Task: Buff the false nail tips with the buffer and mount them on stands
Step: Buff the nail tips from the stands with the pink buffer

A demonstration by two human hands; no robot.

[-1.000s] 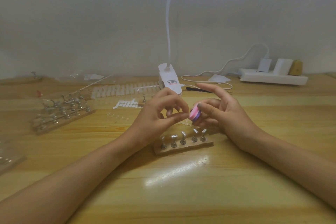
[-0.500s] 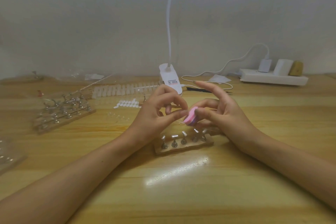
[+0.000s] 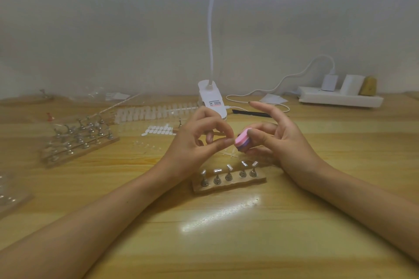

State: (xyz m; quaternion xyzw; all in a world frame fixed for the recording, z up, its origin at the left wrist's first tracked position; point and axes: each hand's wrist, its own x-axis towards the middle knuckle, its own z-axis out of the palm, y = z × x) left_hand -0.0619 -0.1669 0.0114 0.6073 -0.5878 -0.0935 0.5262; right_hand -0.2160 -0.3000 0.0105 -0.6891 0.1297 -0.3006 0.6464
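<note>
Hands met at the middle of the frame, raised above the wooden table (image 3: 226, 244). The left hand (image 3: 195, 145) had its thumb and forefinger curled tip to tip, and that pinch touched the pink face of the buffer (image 3: 242, 142). Whether a nail tip sat in the pinch was too small to tell. The right hand (image 3: 281, 140) gripped the pink-and-purple buffer between thumb and curled fingers, with the forefinger stretched up and free.

Just below the hands stood the near stand (image 3: 229, 183), a wooden strip with five upright metal pegs. The right hand hid the table behind its right end. A few clear plastic slivers (image 3: 229, 153) lay between this stand and the hands.

Left of the hands lay a small sheet of white tabs (image 3: 158, 130). Beyond it, a long strip of pale nail tips (image 3: 154, 113) ran toward the clip lamp (image 3: 212, 102), whose white neck rose out of the top of the frame. The left hand partly hid the lamp's base.

At middle left sat a second wooden rack of pegs (image 3: 79, 142), blurred, with a red-topped piece (image 3: 49, 117) behind it. A black strip (image 3: 251, 113) lay behind the right forefinger. At upper right, a white power strip (image 3: 340, 98) stood against the wall, carrying a charger (image 3: 330, 82) and its white cable (image 3: 294, 77).
</note>
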